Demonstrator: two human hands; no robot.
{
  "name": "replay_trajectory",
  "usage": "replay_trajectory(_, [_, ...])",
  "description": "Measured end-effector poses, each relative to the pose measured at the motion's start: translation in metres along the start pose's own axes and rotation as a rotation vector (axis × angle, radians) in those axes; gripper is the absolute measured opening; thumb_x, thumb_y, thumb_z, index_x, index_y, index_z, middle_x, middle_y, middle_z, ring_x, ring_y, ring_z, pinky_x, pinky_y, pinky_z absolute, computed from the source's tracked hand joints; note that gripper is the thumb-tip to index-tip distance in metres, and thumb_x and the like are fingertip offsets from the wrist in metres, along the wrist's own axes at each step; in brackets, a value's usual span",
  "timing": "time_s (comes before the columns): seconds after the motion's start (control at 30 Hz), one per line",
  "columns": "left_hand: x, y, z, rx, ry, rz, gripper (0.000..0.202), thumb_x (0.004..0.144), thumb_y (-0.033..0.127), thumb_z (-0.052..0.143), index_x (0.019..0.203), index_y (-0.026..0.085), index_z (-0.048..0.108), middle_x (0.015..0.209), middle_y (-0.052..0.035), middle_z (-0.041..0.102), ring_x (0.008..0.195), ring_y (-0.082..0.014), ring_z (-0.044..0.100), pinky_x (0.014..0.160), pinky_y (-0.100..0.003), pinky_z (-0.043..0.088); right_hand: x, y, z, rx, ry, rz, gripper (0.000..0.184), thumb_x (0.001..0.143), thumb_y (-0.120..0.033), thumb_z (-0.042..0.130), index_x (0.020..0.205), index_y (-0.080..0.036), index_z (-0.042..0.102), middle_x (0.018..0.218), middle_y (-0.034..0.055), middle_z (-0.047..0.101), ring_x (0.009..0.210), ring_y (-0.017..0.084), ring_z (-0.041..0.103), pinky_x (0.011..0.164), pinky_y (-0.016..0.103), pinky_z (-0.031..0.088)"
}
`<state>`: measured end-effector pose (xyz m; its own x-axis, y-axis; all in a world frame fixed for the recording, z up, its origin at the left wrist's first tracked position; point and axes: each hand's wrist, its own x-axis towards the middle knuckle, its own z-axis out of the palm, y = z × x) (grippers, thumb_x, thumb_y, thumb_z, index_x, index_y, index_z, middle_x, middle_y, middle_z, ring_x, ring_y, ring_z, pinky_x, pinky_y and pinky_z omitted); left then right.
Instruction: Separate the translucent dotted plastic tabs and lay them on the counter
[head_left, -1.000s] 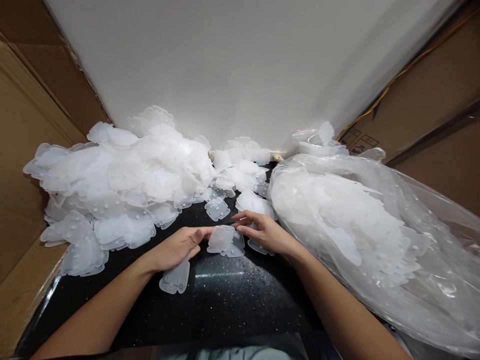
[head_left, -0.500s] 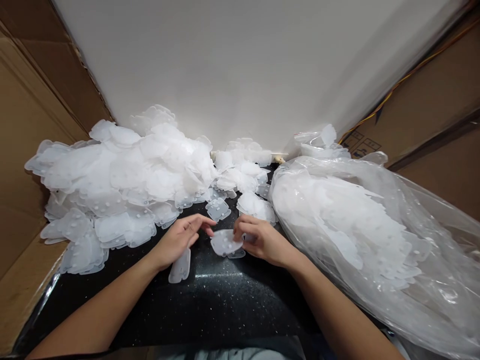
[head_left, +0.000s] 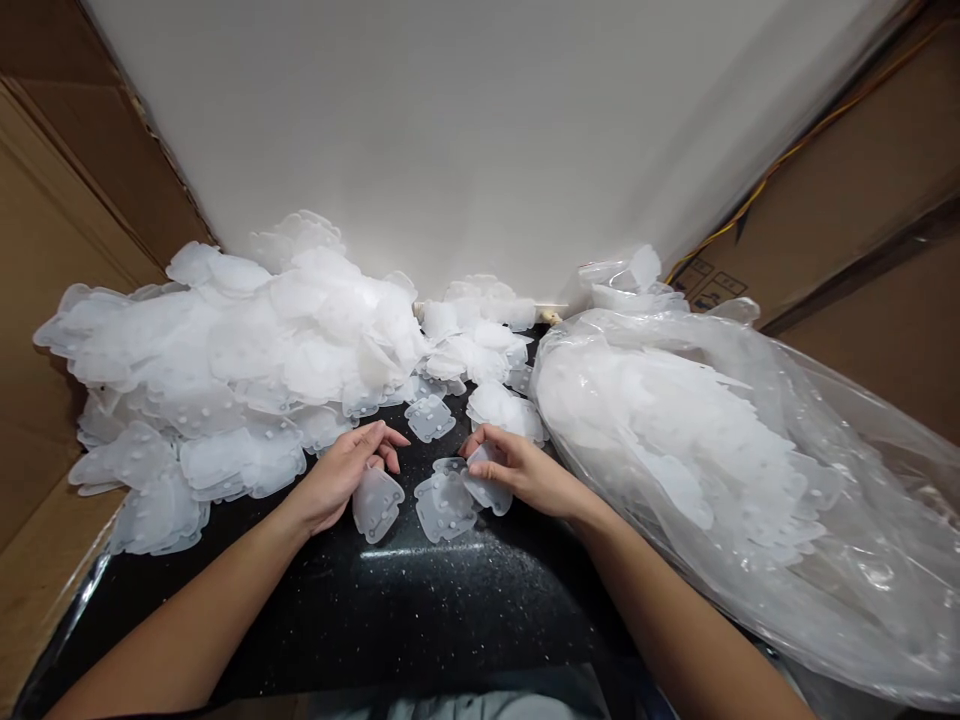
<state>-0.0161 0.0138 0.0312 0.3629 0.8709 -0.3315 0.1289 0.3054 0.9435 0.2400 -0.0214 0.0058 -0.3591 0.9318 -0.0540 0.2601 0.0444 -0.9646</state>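
My left hand (head_left: 358, 465) holds a thin translucent plastic piece (head_left: 378, 506) with rounded corners and small round bumps; it sticks out below the curled fingers. Between thumb and fingers of my right hand (head_left: 514, 463) a similar plastic piece (head_left: 491, 482) is pinched, tilted up from the table. Just left of it, flat on the black speckled table (head_left: 450, 620), lie overlapping plastic pieces (head_left: 444, 508); how many overlap I cannot tell. A single plastic piece (head_left: 430, 418) rests farther back, between the hands.
A large heap of plastic pieces (head_left: 247, 350) covers the left back. Smaller piles (head_left: 480, 350) lie at the middle back by the wall (head_left: 450, 130). A clear bag (head_left: 862, 600) full of pieces fills the right. Cardboard boxes (head_left: 847, 190) stand on both sides.
My right hand has tilted its piece up and away from the pieces on the table, which now show more fully. My left hand has turned, bringing its piece up and rightward.
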Motion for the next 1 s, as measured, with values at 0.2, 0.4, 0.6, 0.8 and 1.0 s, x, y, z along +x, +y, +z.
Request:
replay_trajectory(0.2, [-0.004, -0.006, 0.015, -0.024, -0.022, 0.009, 0.059, 0.078, 0.070, 0.057, 0.092, 0.013, 0.065, 0.072, -0.0015, 0.059, 0.063, -0.0127, 0.051, 0.058, -0.023, 0.040, -0.003, -0.009, 0.007, 0.145, -0.112, -0.017, 0.044, 0.088, -0.064, 0.051, 0.086, -0.020, 0.046, 0.111, 0.0080, 0.060, 0.089, 0.019, 0.054, 0.077, 0.032, 0.044])
replay_trajectory(0.4, [-0.010, -0.008, 0.024, 0.109, -0.175, 0.114, 0.044, 0.090, 0.056, 0.051, 0.113, 0.019, 0.060, 0.104, -0.0066, 0.065, 0.096, -0.0198, 0.060, 0.086, -0.033, 0.048, -0.003, -0.019, 0.039, -0.309, -0.062, -0.143, 0.022, 0.095, -0.042, 0.051, 0.088, -0.021, 0.050, 0.120, 0.0103, 0.054, 0.114, 0.025, 0.049, 0.097, 0.043, 0.040])
replay_trajectory(0.6, [-0.006, -0.009, 0.011, 0.674, -0.035, 0.376, 0.025, 0.092, 0.029, 0.049, 0.112, 0.021, 0.063, 0.114, -0.0072, 0.065, 0.110, -0.0236, 0.059, 0.101, -0.042, 0.042, 0.000, -0.020, 0.064, -0.803, 0.064, -0.080, 0.056, 0.079, -0.032, 0.076, 0.129, -0.024, 0.051, 0.116, 0.0122, 0.057, 0.104, 0.033, 0.053, 0.086, 0.047, 0.044])
replay_trajectory(0.8, [0.008, -0.021, 0.000, 0.920, 0.029, 0.467, 0.034, 0.094, 0.031, 0.042, 0.120, 0.016, 0.059, 0.137, -0.0145, 0.055, 0.131, -0.0267, 0.049, 0.111, -0.046, 0.036, 0.004, -0.027, 0.061, -0.760, 0.001, -0.054, 0.015, 0.084, -0.022, 0.070, 0.098, -0.019, 0.065, 0.093, 0.0073, 0.061, 0.088, 0.024, 0.060, 0.078, 0.036, 0.045])
replay_trajectory(1.0, [0.006, -0.043, -0.004, 1.264, -0.043, 0.445, 0.078, 0.094, 0.056, 0.042, 0.153, 0.010, 0.022, 0.161, -0.0218, 0.012, 0.149, -0.0334, 0.012, 0.120, -0.054, 0.014, -0.023, -0.058, 0.004, -0.425, 0.169, -0.106, 0.005, 0.086, -0.025, 0.062, 0.087, -0.020, 0.062, 0.078, 0.0030, 0.064, 0.069, 0.018, 0.059, 0.061, 0.027, 0.045])
